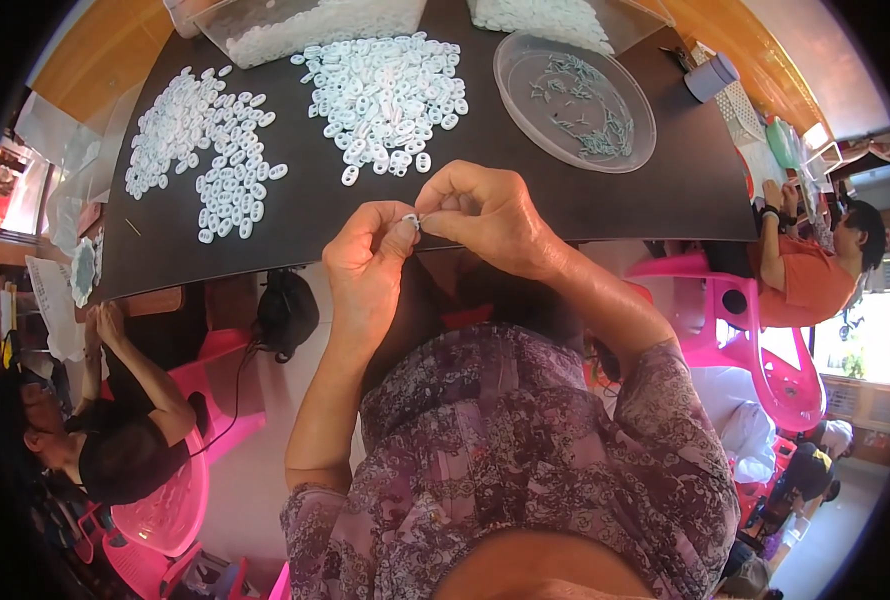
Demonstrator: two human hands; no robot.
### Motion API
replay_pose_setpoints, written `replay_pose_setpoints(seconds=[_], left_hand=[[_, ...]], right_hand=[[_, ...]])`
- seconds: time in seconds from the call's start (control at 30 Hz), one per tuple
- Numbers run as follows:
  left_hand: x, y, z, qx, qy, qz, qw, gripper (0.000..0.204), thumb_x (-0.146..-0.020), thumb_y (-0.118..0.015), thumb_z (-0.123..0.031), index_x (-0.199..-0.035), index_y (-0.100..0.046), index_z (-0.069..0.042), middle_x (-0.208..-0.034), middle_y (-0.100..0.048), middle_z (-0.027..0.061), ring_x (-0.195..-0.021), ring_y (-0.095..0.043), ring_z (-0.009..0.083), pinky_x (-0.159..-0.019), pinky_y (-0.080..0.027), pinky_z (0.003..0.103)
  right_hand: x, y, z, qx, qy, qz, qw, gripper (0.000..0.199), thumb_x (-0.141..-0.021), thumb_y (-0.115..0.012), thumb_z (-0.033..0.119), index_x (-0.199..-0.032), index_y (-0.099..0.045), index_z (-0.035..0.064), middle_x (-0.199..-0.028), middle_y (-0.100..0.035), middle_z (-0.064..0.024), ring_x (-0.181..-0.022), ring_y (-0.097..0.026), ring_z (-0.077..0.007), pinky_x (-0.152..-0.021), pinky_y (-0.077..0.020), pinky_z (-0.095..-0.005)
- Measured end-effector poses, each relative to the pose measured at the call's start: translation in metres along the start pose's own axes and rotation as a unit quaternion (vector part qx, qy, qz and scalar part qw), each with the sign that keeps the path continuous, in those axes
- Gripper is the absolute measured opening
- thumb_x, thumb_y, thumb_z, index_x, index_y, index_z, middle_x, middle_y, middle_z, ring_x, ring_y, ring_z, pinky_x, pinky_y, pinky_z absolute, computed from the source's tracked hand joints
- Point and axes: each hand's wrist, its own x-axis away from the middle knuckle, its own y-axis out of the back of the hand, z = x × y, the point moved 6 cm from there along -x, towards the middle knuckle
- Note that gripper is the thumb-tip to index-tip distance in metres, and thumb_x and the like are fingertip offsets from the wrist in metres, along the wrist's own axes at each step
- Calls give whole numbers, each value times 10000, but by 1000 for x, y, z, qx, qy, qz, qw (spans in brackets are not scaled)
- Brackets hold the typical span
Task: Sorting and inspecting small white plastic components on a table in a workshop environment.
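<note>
My left hand [367,262] and my right hand [485,212] meet at the near edge of the dark table [605,200]. Together their fingertips pinch one small white plastic ring [410,220]. Just beyond the hands lies a heap of the same white rings [385,95], and a second, flatter spread of rings [205,140] lies to the left. A clear round plastic plate [575,100] with small thin greenish metal pieces stands at the right.
Clear containers of white rings [315,25] stand at the table's far edge. A person in orange [805,275] sits at the right by a pink plastic chair [765,360]. Another person in black [115,440] sits at the left.
</note>
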Motion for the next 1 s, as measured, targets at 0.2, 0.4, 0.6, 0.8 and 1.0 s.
replay_pose_setpoints(seconds=[0.2,0.4,0.6,0.8,1.0], left_hand=[[2,1,1,-77,-33,-32,996,28,-862,-588,15,-877,-610,24,-760,-590,11,-693,-519,65,-632,-434,208],[6,5,0,-133,-53,-62,988,36,-843,-583,45,-865,-608,32,-751,-599,38,-680,-530,71,-617,-444,220],[9,4,4,-92,-51,-65,992,39,-846,-582,45,-863,-615,33,-754,-600,25,-676,-525,64,-618,-441,212],[5,6,6,-8,-7,-59,998,41,-860,-589,18,-879,-619,38,-780,-610,31,-684,-535,76,-629,-447,209],[0,16,9,52,23,-70,996,84,-862,-611,-15,-921,-632,42,-803,-635,65,-697,-582,103,-636,-472,216]], right_hand=[[-1,-8,-6,-28,-28,-12,999,113,-805,-663,52,-893,-615,0,-755,-611,-6,-678,-550,-31,-564,-439,-193],[0,-14,-15,-76,-44,-26,996,127,-800,-662,40,-904,-608,-9,-797,-634,-29,-725,-581,-49,-617,-465,-196],[3,-16,-12,-47,-49,-20,998,128,-804,-657,40,-910,-605,-11,-801,-636,-36,-728,-588,-60,-643,-481,-210],[3,-12,-15,-29,-17,-34,999,123,-826,-643,55,-921,-614,-16,-807,-638,-39,-740,-592,-68,-671,-485,-223],[-9,17,-20,85,52,-111,989,86,-807,-640,50,-885,-652,18,-747,-609,-24,-757,-577,-83,-669,-459,-250]])
